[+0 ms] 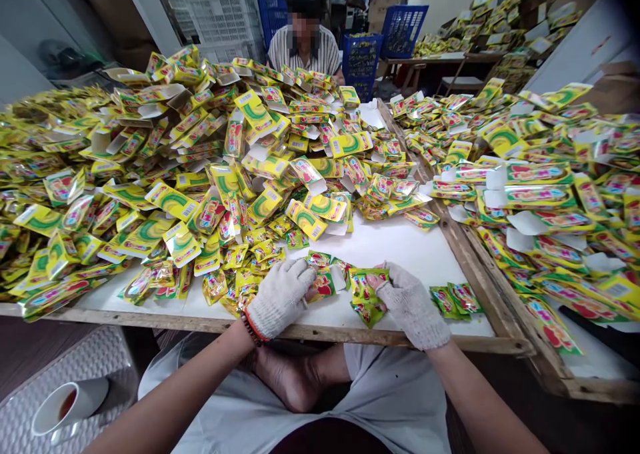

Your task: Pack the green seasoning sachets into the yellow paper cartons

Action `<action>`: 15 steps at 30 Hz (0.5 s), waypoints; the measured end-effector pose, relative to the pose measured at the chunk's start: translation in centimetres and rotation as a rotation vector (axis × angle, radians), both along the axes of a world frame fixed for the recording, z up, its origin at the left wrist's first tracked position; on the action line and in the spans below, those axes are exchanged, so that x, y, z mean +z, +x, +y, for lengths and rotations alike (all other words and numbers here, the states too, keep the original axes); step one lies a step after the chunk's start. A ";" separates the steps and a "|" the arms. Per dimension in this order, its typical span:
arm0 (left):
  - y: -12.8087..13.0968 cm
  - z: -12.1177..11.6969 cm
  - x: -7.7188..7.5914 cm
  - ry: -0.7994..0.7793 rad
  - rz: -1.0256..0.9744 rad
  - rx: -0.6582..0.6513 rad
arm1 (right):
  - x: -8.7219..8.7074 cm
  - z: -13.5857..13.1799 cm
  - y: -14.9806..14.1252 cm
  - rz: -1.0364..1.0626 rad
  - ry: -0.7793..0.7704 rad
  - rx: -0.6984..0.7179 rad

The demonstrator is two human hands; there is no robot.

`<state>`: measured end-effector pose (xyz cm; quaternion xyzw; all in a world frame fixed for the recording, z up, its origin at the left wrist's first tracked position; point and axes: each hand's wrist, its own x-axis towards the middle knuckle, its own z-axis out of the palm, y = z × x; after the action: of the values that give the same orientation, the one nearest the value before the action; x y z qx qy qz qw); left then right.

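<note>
My left hand (285, 293), in a white knitted glove with bare fingertips, is closed around the near end of a small green and red carton (324, 285) whose white flap sticks out to the right. Its fingers partly hide the carton. In a matching glove, my right hand (407, 304) pinches small yellow-green packets (364, 286) between thumb and fingers. Another green packet (370, 313) lies just under them on the white tabletop (410, 254). Right of that hand lie a few loose green packets (455, 299). Several small yellow packets (247, 282) are heaped beside my left hand.
A high pile of yellow cartons (170, 201) covers the table's left and back. Beyond a wooden rail (457, 247) lies another carton heap (540, 194). Across the table sits a person (305, 44) in a striped shirt. A cup (70, 407) stands at lower left.
</note>
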<state>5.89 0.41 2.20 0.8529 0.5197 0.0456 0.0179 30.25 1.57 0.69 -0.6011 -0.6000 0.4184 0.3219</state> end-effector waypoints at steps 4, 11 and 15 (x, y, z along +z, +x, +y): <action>1.0 -0.3 -0.1 0.013 0.023 0.011 | -0.8 0.2 -0.3 0.079 -0.033 -0.038; 1.4 -0.8 -0.1 -0.038 -0.070 0.076 | -0.2 0.7 -0.1 0.163 -0.149 0.111; 1.3 -1.3 -0.1 -0.086 -0.208 0.082 | 0.7 1.6 0.1 0.049 -0.099 0.242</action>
<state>7.22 -0.94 2.11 0.8201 0.5511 0.1122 0.1061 30.39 3.20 1.36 -0.5290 -0.6388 0.4979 0.2533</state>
